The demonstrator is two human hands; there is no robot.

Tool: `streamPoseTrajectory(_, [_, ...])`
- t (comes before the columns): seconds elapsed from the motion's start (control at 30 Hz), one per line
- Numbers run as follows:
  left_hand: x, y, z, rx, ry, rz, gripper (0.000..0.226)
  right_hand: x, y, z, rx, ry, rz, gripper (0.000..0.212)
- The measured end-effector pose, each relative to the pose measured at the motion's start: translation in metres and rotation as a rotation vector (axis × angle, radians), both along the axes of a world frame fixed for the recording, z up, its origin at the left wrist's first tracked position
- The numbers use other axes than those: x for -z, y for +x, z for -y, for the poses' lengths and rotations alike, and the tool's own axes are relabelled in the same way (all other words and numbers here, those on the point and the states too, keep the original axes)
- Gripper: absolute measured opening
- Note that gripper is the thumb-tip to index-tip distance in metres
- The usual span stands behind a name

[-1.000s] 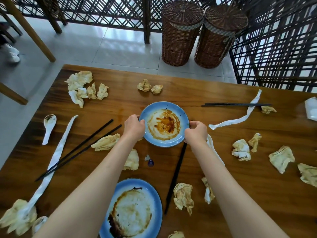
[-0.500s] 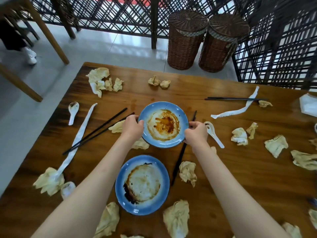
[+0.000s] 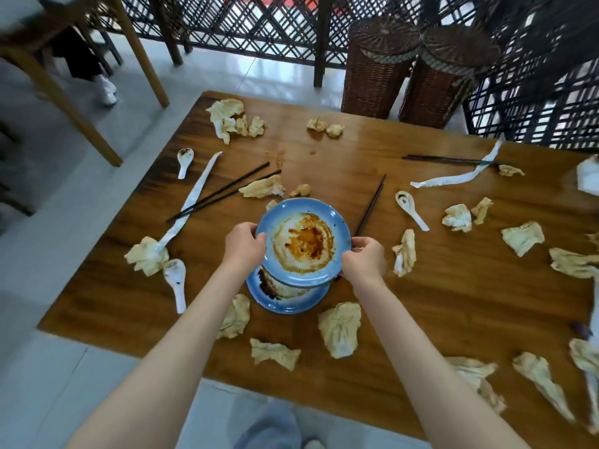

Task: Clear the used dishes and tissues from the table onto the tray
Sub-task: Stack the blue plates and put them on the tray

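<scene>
Gripped the sauce-smeared plate [image 3: 303,243] at both rims — left hand [image 3: 243,246], right hand [image 3: 363,261] — just above the second plate [image 3: 285,298] on the table [image 3: 453,303]. Stacking step, apparently. Called next for a level lowering onto it; no tray in sight.

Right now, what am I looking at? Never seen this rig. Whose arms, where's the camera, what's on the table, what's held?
There is no machine here: a person wears one wide-angle camera on the head, looking forward and down, so the two bare arms coming in from the bottom are their own. The left hand and right hand grip opposite rims of a sauce-stained blue plate, held above a second dirty blue plate that lies on the wooden table. Around them lie crumpled tissues, black chopsticks, white spoons and long white paper wrappers. No tray is in view. Behind the table stand two wicker baskets.
</scene>
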State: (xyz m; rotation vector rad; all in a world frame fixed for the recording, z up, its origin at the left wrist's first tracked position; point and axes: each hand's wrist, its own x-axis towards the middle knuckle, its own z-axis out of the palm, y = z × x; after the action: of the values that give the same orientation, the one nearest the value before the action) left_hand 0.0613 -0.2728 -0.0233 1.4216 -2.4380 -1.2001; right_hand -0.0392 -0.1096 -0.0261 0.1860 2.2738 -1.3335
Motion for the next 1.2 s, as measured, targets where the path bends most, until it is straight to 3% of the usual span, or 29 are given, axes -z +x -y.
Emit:
streamPoseTrajectory(0.57, [0.021, 0.034, -0.012, 0.008, -0.009, 0.045, 0.035, 0.016, 0.038, -0.002, -0.019, 0.116, -0.014, 0.034])
streamPoseTrajectory(1.2, [0.014, 0.026, -0.02, -0.011, -0.111, 0.248, 0.02, 0.015, 0.046, 0.004, -0.006, 0.127, -0.005, 0.035])
